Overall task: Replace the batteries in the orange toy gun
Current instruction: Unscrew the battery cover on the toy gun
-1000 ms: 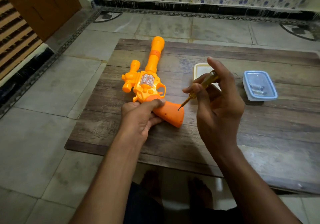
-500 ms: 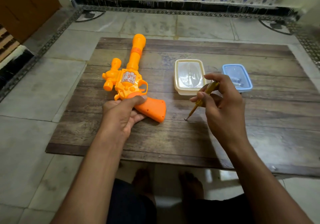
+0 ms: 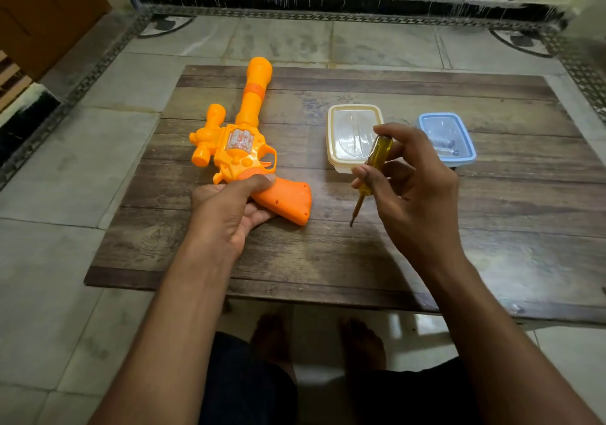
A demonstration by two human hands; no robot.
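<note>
- Toy gun (image 3: 243, 150): orange and yellow plastic, lying flat on its side on the left part of the tabletop (image 3: 328, 260). The barrel points to the far edge and the darker orange grip points near and right. Small holes show in the grip.
- Left hand (image 3: 226, 218): closed round the gun where the grip meets the body, thumb laid across the top and fingers tucked under.
- Right hand (image 3: 419, 195): raised above the tabletop to the right of the gun, fingers pinching a screwdriver (image 3: 376, 160).
- Screwdriver: clear yellow handle and thin metal shaft, tilted with the tip down and left. The tip is near the grip but apart from it; whether it touches the wood cannot be told.
- Cream box (image 3: 347, 129): lidded, at the tabletop centre, partly behind the right hand.
- Blue box (image 3: 459, 154): lidded, just right of the cream one, with small dark items inside, unclear.
- Floor (image 3: 49, 260): grey tiles, with bare feet (image 3: 272, 336) under the near edge.
</note>
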